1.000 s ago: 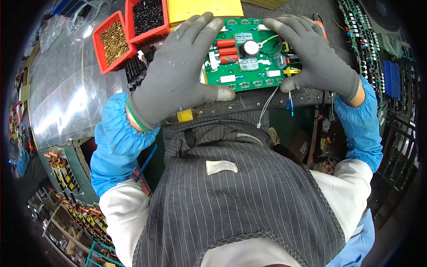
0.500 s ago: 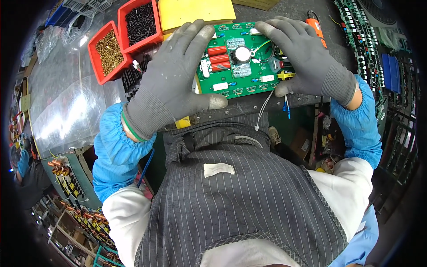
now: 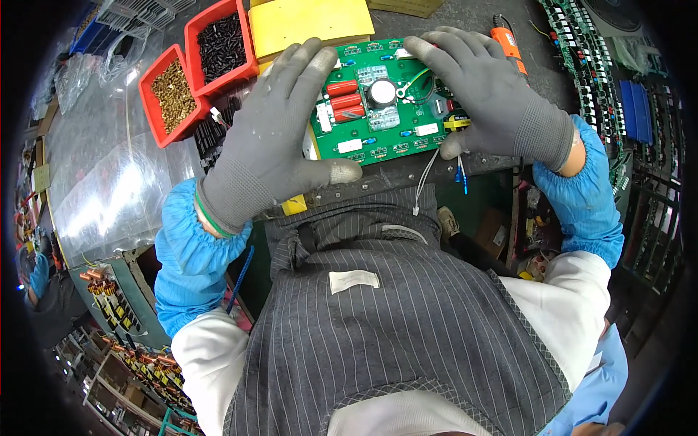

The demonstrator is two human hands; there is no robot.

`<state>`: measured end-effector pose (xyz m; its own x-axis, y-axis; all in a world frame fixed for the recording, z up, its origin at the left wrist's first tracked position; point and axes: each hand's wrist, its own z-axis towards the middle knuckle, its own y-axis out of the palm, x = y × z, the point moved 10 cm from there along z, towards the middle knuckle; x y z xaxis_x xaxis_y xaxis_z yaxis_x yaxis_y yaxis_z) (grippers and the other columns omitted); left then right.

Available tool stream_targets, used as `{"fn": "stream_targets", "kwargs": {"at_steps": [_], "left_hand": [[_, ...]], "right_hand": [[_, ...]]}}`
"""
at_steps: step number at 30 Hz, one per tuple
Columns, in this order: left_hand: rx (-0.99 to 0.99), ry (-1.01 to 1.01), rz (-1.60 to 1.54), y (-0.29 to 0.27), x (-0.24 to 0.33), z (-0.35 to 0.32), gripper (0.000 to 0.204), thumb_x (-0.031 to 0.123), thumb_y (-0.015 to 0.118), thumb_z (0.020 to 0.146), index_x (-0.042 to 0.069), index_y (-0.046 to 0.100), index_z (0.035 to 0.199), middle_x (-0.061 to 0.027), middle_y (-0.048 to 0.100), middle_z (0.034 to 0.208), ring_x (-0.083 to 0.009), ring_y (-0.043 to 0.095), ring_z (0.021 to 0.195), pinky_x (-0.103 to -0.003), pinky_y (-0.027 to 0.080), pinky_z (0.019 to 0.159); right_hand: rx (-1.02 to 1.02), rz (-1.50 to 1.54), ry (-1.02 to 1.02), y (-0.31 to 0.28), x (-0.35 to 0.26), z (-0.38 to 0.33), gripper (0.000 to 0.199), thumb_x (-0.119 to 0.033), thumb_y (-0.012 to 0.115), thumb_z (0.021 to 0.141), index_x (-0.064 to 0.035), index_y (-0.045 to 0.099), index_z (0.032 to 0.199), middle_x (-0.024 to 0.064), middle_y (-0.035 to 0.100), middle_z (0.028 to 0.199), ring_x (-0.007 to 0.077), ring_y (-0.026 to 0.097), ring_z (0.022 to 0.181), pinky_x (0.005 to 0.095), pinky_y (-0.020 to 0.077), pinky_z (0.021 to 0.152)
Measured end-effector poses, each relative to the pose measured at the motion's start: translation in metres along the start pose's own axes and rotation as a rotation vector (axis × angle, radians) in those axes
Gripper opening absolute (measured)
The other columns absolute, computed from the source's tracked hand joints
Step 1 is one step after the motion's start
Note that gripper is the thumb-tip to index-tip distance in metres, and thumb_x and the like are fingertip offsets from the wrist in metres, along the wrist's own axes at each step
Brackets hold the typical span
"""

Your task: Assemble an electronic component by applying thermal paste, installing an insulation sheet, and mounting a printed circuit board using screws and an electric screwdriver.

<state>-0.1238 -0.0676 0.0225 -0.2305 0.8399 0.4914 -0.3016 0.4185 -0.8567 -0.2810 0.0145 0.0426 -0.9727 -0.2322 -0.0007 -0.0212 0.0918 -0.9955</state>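
Observation:
A green circuit board point(image 3: 396, 136) lies flat near the bench's front edge, between my two gloved hands. It carries red cylindrical parts point(image 3: 345, 101), a round silver-topped part point(image 3: 382, 94) and white block parts. My left hand point(image 3: 273, 131), in a grey glove, grips the board's left end, with its fingers along that side and its thumb by the front edge. The right end is held by my right hand point(image 3: 491, 102), fingers over the far corner and thumb at the near corner; the glove hides part of the board. Thin white wires point(image 3: 425, 182) and blue-ended leads point(image 3: 462, 176) hang over the front edge.
Left of the board stand two red bins, one with black pieces point(image 3: 219, 47), one with brass-coloured pieces point(image 3: 174, 98). Behind it lies a yellow sheet stack point(image 3: 313, 27). An orange tool point(image 3: 507, 45) is beyond my right hand. Populated boards point(image 3: 582, 73) line the right side.
The whole view has shifted slightly, so the board, hands and bins appear a little farther left. Both hands keep their places at the board's ends.

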Motion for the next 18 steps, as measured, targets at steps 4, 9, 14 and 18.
{"fn": "stream_targets", "kwargs": {"at_steps": [4,9,14,18], "left_hand": [[0.006,-0.017,0.055,0.0,0.004,0.0,0.132,0.057,0.094,0.055,0.005,0.032,0.161,-0.0254,0.037,0.162,-0.0456,0.034,0.151,-0.052,0.034,0.123],[0.009,-0.004,0.055,-0.004,0.005,-0.001,0.132,0.062,0.091,0.057,0.003,0.033,0.16,-0.0269,0.04,0.159,-0.046,0.037,0.149,-0.052,0.035,0.122],[-0.02,-0.019,0.104,-0.007,0.008,0.002,0.127,0.063,0.091,0.06,0.001,0.035,0.157,-0.0282,0.042,0.157,-0.047,0.038,0.148,-0.053,0.034,0.122],[-0.038,-0.025,0.129,-0.005,0.009,0.003,0.125,0.062,0.09,0.061,-0.001,0.037,0.155,-0.0289,0.042,0.156,-0.0465,0.039,0.148,-0.054,0.032,0.123]], "right_hand": [[-0.007,0.048,-0.016,0.001,0.006,0.005,0.127,-0.036,0.099,0.056,-0.0056,0.031,0.159,0.0191,0.048,0.147,0.0388,0.044,0.144,0.0545,0.0361,0.118],[-0.012,0.085,-0.034,0.003,0.004,0.004,0.127,-0.037,0.098,0.056,-0.004,0.032,0.159,0.022,0.046,0.15,0.0404,0.041,0.146,0.0554,0.0331,0.12],[0.009,0.001,-0.107,-0.019,-0.003,0.013,0.129,-0.043,0.098,0.053,-0.0037,0.033,0.158,0.0213,0.042,0.157,0.0391,0.037,0.15,0.0564,0.0295,0.122],[-0.034,0.039,-0.097,-0.011,-0.015,0.018,0.13,-0.044,0.099,0.051,-0.0044,0.036,0.157,0.0174,0.043,0.158,0.0363,0.037,0.151,0.0557,0.0294,0.123]]}}
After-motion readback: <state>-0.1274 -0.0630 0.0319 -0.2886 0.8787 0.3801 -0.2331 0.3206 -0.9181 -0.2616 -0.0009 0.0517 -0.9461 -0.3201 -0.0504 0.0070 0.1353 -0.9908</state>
